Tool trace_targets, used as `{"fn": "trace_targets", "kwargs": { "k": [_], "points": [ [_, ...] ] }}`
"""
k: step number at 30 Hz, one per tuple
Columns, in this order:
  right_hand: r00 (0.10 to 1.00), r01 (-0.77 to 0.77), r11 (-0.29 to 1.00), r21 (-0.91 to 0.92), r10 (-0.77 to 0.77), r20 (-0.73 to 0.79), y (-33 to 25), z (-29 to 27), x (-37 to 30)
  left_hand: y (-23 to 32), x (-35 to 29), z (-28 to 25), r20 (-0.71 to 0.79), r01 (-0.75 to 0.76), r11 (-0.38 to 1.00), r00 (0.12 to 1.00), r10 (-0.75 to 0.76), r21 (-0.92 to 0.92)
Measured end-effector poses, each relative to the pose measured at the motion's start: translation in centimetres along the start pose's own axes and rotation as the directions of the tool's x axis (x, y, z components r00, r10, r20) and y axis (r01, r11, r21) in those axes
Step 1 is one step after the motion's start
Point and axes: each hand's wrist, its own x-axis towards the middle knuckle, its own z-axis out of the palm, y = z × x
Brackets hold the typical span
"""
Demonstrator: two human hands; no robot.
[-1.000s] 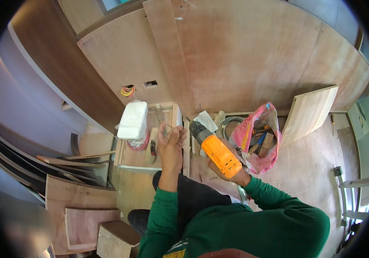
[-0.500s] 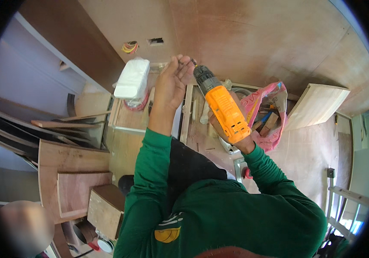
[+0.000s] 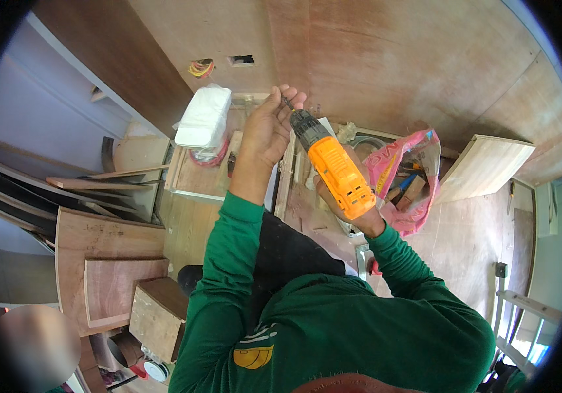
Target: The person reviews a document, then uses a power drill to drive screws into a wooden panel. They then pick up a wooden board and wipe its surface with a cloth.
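My right hand (image 3: 371, 221) is wrapped round the handle of an orange and black cordless drill (image 3: 338, 169). The drill points up and left, and its battery end faces me. A thin dark bit (image 3: 287, 103) sticks out of the chuck. At the bit's tip is my left hand (image 3: 268, 131), palm partly turned up, with thumb and fingers curled close together. Whether those fingers pinch the bit itself or a small screw at its end is too small to tell. Both forearms are in green sleeves.
A white plastic container (image 3: 204, 118) stands left of my left hand. Right of the drill lies a pink plastic bag (image 3: 418, 147) with tools and wood pieces inside. Wooden boards (image 3: 107, 239) lean at left, and a pale panel (image 3: 484, 167) leans at right. Wires (image 3: 201, 69) poke from the wall.
The drill and both hands have shifted slightly left in the picture. My left fingers have moved a little at the bit's tip. My right hand keeps its hold on the drill.
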Motion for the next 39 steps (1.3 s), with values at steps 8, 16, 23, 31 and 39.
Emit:
{"fn": "trace_targets", "kwargs": {
  "k": [8,16,23,31,39],
  "points": [
    [0.998,0.040,0.997,-0.062,-0.042,-0.039,-0.3,0.1,0.5,1.0,0.6,0.8,0.048,-0.015,0.983,0.999,0.007,0.182],
    [0.992,0.025,0.991,-0.135,-0.042,-0.120,-1.8,0.0,3.5,2.9,2.9,4.9,0.120,0.020,0.984,0.992,-0.041,0.178],
    [0.971,0.137,0.972,-0.188,-0.170,-0.167,-1.4,-1.1,7.6,5.2,6.9,8.6,0.213,0.014,0.985,0.976,-0.051,0.171],
    [0.943,0.208,0.945,-0.253,-0.263,-0.206,-1.0,-2.9,11.6,6.1,7.8,13.1,0.225,-0.070,0.963,0.974,0.010,0.260],
    [0.920,0.194,0.931,-0.310,-0.282,-0.271,-4.6,-2.1,17.1,11.4,12.9,15.0,0.370,-0.316,0.840,0.917,0.151,0.440]
  ]
}}
